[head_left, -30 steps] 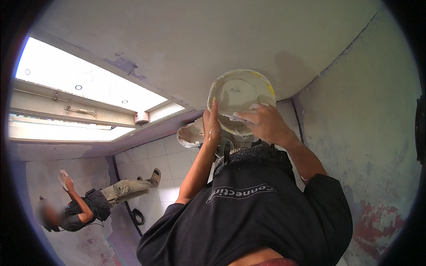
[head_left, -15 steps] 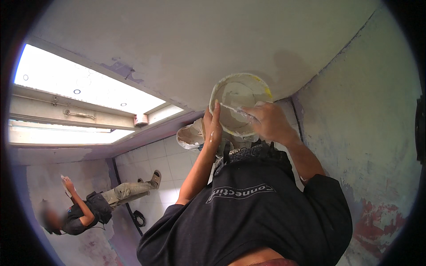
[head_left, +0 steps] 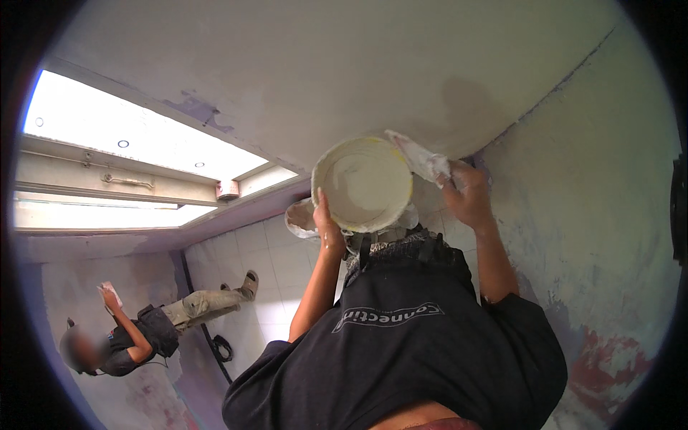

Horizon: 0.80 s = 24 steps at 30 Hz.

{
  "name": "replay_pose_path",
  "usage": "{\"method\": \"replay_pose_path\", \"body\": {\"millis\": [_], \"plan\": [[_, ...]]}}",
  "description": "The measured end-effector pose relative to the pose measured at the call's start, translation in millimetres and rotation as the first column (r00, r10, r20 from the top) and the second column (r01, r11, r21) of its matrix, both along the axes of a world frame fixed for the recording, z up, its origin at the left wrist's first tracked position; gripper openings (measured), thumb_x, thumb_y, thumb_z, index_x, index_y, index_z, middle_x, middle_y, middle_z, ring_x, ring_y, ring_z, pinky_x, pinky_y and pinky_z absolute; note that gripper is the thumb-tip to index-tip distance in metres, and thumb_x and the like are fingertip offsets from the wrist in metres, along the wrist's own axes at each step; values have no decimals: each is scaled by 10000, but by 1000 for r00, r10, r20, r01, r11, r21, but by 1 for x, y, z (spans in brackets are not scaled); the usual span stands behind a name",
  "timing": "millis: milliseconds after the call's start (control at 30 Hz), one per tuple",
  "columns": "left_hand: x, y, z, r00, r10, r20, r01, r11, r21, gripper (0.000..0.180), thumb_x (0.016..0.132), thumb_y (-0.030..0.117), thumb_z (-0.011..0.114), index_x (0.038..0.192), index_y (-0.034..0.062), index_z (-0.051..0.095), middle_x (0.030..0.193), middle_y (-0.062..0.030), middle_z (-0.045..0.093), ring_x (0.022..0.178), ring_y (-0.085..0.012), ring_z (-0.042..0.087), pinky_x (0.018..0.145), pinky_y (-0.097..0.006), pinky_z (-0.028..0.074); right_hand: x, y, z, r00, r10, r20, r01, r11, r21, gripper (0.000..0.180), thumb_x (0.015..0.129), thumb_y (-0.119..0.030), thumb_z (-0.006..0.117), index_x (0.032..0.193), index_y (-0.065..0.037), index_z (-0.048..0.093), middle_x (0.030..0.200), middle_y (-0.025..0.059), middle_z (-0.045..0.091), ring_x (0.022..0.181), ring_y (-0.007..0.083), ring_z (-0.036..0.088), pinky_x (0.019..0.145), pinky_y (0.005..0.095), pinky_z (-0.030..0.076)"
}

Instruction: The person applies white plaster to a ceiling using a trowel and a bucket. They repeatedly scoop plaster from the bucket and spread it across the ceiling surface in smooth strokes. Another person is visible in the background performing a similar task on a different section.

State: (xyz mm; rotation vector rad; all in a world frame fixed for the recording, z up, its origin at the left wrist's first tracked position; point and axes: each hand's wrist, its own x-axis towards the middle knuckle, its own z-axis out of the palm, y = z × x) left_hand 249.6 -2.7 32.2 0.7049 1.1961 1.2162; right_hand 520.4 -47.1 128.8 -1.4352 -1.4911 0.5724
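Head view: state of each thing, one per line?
Bucket: tilted, mouth toward the camera, white paste coating the inside.
Left hand: gripping the bucket's lower rim.
Right hand: off the bucket, holding a paste-smeared scraper.
Ceiling panel: lit.
Other person: one hand raised to the wall, holding something pale.

Strong light is pouring from the bright opening (head_left: 129, 154) at the left, which is blowing out to near white with no detail inside it. The wall (head_left: 301, 64) beside it is catching soft, even light, dimming toward the right. A faint shadow is falling on the wall just above the bucket (head_left: 364, 183). The dark shirt (head_left: 401, 351) is sinking into murk. The fisheye is bending straight edges, and a black rim is ringing the frame. The co-worker (head_left: 136, 333) is looking soft.
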Motion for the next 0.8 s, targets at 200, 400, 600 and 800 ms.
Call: {"method": "replay_pose_path", "body": {"millis": [200,400,600,800], "plan": [[-60,-34,-26,950,296,-98,-306,945,-113,690,910,562,459,1305,-4,438,1219,-120,530,1075,-238,548,879,-372,462,23,32,-58,980,-39,195,48,998,-42,223,866,-147,581,1019,-8,665,842,175,665,739,324,637,690,406,490],[-97,-69,-28,886,412,-214,-454,866,-210,678,915,587,412,1317,43,431,1176,-117,546,1008,-234,596,767,-346,520,-7,90,-186,721,428,545,-61,822,-566,234,849,-204,592,992,-38,675,818,186,649,797,338,637,726,425,498],[-101,-76,-30,889,433,-150,-455,872,-179,643,953,536,359,1384,59,343,1308,-118,470,1165,-249,518,926,-377,468,-14,162,-283,487,545,682,-52,798,-601,159,811,-146,599,917,-68,689,843,166,663,816,316,658,710,418,519],[-102,-82,-31,895,403,-194,-440,869,-226,651,961,535,344,1391,46,337,1350,-115,437,1225,-242,456,1004,-389,399,45,201,-269,510,388,768,104,858,-502,167,823,-173,570,865,-54,681,880,162,672,838,291,669,701,421,518]]}}
